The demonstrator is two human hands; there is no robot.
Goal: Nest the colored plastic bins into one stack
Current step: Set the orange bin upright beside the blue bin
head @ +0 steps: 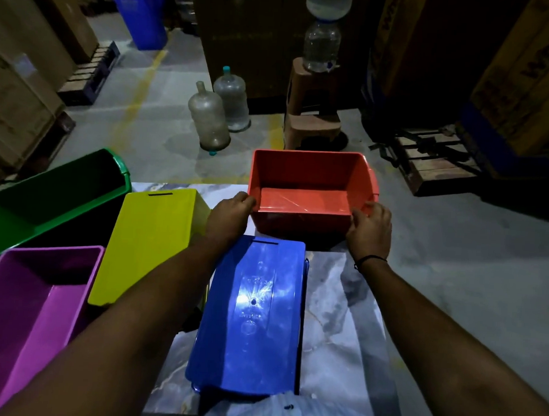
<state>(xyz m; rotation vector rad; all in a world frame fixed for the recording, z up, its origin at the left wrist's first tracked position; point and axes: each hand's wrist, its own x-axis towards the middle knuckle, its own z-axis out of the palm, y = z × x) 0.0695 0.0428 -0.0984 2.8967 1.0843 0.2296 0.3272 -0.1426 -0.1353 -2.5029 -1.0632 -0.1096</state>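
Note:
An orange-red bin stands mouth-up at the far edge of the marble table. My left hand grips its near left corner and my right hand grips its near right corner. Just in front of it a blue bin lies upside down, bottom facing up. A yellow bin also lies upside down to the left. A purple bin stands mouth-up at the near left, and a green bin lies tilted at the far left.
Beyond the table stand two large clear water jugs on the concrete floor, a brown stool bearing a water bottle, wooden pallets, cardboard boxes on both sides and a blue trash bin.

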